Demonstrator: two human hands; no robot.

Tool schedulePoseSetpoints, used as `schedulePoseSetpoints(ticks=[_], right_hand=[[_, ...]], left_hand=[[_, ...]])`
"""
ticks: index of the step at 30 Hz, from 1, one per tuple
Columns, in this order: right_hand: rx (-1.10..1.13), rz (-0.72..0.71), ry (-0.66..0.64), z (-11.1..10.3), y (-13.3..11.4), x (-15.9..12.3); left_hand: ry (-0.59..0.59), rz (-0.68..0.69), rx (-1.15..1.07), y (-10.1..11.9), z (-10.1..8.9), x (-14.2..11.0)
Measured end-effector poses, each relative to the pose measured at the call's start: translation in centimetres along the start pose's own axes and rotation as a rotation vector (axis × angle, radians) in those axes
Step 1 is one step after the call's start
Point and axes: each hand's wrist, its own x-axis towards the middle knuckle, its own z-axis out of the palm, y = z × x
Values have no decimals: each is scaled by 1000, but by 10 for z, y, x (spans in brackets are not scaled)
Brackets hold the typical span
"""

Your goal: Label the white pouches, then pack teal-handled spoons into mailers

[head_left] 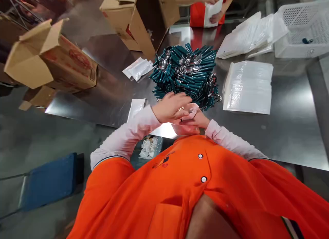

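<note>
My left hand (171, 108) wears a ring and is bent over my right hand (197, 119), close to my body at the table's front edge. Between them shows a pale, whitish packet (192, 111), which my right hand grips. My left fingers are curled against it, and whatever they pinch is hidden. Just beyond both hands lies a large heap of cutlery (191, 74) with teal handles and shiny metal heads, some of them rounded like spoons. A white padded envelope (136, 108) rests on the metal table (110, 91) left of my left hand.
More white packets (138, 68) lie behind-left. Stacked white envelopes (248, 88) stand right, another pile (250, 36) behind them beside a white basket (303, 33). Open cardboard boxes (69, 60) occupy the left. Opposite, a co-worker's hands (217, 16) hold a white envelope. Below sits a scrap bin (158, 148).
</note>
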Motion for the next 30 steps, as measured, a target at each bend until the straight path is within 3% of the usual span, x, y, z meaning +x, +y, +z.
schedulePoseSetpoints(ticks=[3,6,8,11,13,17,20,22,25,30], right_hand=[[23,124,-14,0,25,-12],[1,261,71,-11,52,-22],[-42,313,164,-23,65,-25],[-109,266,212,-38,71,-28],[-183,193,213,-44,70,-29],[-234,175,348,-45,72,-29],[-104,174,484,-42,80,-25],[-84,133,521,-40,83,-22],[-158,89,480,-38,80,-19],[-190,73,403,-34,68,-23]], left_hand=[[-25,5,-320,-28,45,3],[-131,-282,-521,-46,82,2],[-171,-495,-539,-50,98,5],[9,-675,-324,-48,112,15],[79,-674,-189,-46,113,21],[66,-618,-161,-47,101,22],[352,-568,-29,-43,95,21],[482,-415,-31,-36,102,26],[476,-235,-131,-25,123,40],[573,-356,-254,-20,143,51]])
